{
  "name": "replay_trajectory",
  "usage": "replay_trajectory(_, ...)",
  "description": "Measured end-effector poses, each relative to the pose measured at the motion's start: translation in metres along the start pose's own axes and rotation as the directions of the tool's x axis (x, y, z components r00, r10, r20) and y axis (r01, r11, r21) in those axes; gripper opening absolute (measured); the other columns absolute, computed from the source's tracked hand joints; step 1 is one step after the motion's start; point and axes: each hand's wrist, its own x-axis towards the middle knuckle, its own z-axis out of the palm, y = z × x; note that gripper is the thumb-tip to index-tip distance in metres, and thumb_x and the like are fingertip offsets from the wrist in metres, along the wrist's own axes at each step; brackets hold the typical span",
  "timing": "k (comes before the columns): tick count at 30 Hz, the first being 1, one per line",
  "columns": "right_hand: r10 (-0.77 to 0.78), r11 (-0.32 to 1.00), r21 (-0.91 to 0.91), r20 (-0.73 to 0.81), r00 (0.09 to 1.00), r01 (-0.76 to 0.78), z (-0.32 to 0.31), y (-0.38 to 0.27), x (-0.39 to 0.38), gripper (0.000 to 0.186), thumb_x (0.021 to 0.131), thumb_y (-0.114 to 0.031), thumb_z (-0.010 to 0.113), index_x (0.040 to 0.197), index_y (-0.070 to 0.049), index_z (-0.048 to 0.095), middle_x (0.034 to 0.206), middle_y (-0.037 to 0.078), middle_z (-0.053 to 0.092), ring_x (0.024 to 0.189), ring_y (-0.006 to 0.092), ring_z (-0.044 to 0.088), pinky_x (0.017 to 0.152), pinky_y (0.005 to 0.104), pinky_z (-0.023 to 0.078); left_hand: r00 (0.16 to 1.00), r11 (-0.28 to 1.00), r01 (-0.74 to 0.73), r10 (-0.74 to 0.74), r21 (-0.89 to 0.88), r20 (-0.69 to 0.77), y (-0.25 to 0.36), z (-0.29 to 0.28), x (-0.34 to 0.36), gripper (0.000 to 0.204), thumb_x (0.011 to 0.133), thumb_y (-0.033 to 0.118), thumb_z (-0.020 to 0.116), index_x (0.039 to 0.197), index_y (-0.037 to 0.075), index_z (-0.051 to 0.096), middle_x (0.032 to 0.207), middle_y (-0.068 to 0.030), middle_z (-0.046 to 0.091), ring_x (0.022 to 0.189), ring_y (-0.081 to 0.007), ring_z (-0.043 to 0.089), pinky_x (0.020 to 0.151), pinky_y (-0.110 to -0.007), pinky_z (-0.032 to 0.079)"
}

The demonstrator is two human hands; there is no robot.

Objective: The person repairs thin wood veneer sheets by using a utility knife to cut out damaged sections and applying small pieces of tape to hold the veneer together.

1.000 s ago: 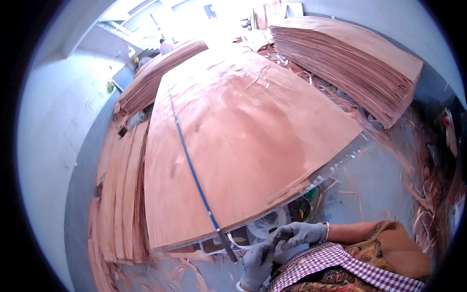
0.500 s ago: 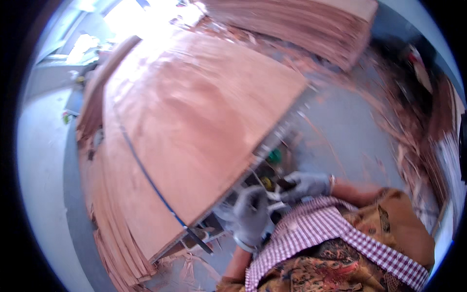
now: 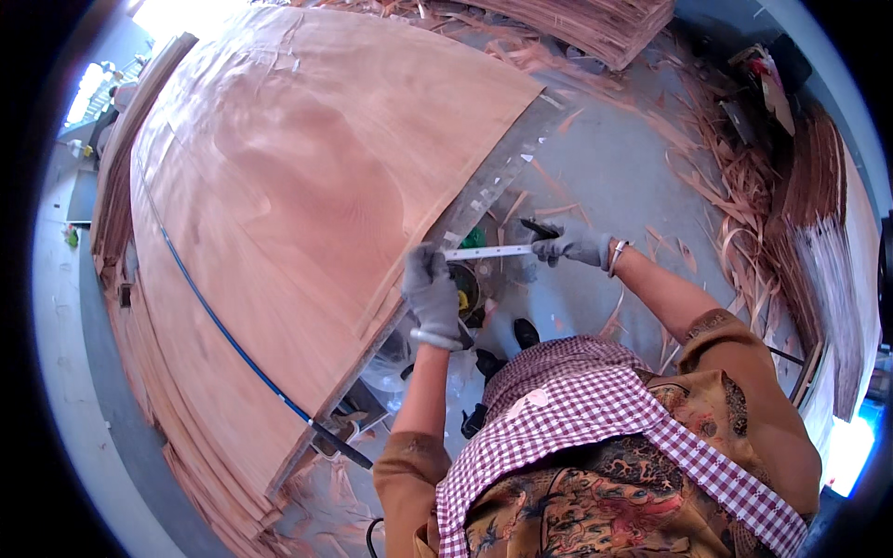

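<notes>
A white strip of tape (image 3: 488, 252) with small dark dots is stretched taut between my two hands. My left hand (image 3: 430, 296), in a grey glove, is closed on its left end, over the near right edge of a big reddish wood veneer sheet (image 3: 307, 186). My right hand (image 3: 579, 247), gloved too, grips the strip's right end. A dark, flat-looking tool (image 3: 538, 228) juts from the same right hand; its exact kind does not show. Beneath the strip, beside the sheet's edge, are a green item (image 3: 475, 237) and a small yellow one (image 3: 462, 299).
A long dark blue rod (image 3: 233, 337) lies across the sheet's left part, its black end past the near edge. Veneer stacks stand at the back (image 3: 595, 28) and right (image 3: 811, 195). Wood scraps (image 3: 739, 214) litter the grey floor. A black shoe (image 3: 526, 332) shows below my hands.
My hands have moved up and farther apart, and the white strip now stretches openly between them. The whole view has shifted, with the sheet now farther left and higher.
</notes>
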Motion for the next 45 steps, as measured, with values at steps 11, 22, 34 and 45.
replay_trajectory(11,0.123,0.982,0.155,-0.113,0.986,-0.104,0.009,0.041,0.011,0.020,0.087,-0.019,0.063,0.093,0.000,0.059,0.073,0.003,0.056,0.065,0.0118,0.055,0.057,0.0268,0.047,0.942,0.531,-0.331,0.139,0.780,0.305,-0.013,0.030,0.032,0.013,0.077,0.009,0.056,0.089,0.014,0.057,0.082,-0.0085,0.059,0.078,-0.0303,0.060,0.063,-0.042,0.048)
replay_trajectory(22,0.231,0.969,0.133,-0.213,0.949,-0.206,-0.018,0.081,-0.044,0.023,0.085,-0.023,0.065,0.094,-0.003,0.059,0.074,0.005,0.060,0.064,0.0125,0.058,0.055,0.0251,0.042,0.958,0.538,-0.276,0.090,0.796,0.271,-0.001,0.029,0.034,0.003,0.079,0.014,0.056,0.083,0.014,0.056,0.083,-0.0064,0.060,0.078,-0.0285,0.062,0.061,-0.040,0.049)
replay_trajectory(34,0.452,0.890,0.238,-0.566,0.690,-0.388,-0.060,0.176,-0.125,0.008,0.088,-0.012,0.053,0.093,-0.006,0.056,0.065,0.003,0.055,0.049,0.0147,0.051,0.041,0.0281,0.038,0.941,0.844,-0.211,0.040,0.492,0.335,0.019,-0.021,0.024,0.019,0.085,0.012,0.050,0.101,0.008,0.057,0.097,-0.0159,0.063,0.087,-0.0369,0.062,0.072,-0.044,0.051)
replay_trajectory(45,0.124,0.992,0.015,-0.069,0.990,-0.123,0.052,-0.012,-0.033,0.030,0.091,-0.026,0.057,0.115,-0.007,0.058,0.098,0.003,0.067,0.078,0.0098,0.062,0.057,0.0211,0.042,0.823,0.674,0.474,-0.110,0.567,-0.558,-0.058,-0.332,-0.140,0.011,0.079,0.010,0.059,0.087,0.002,0.058,0.083,-0.0126,0.060,0.075,-0.0255,0.057,0.069,-0.037,0.046)
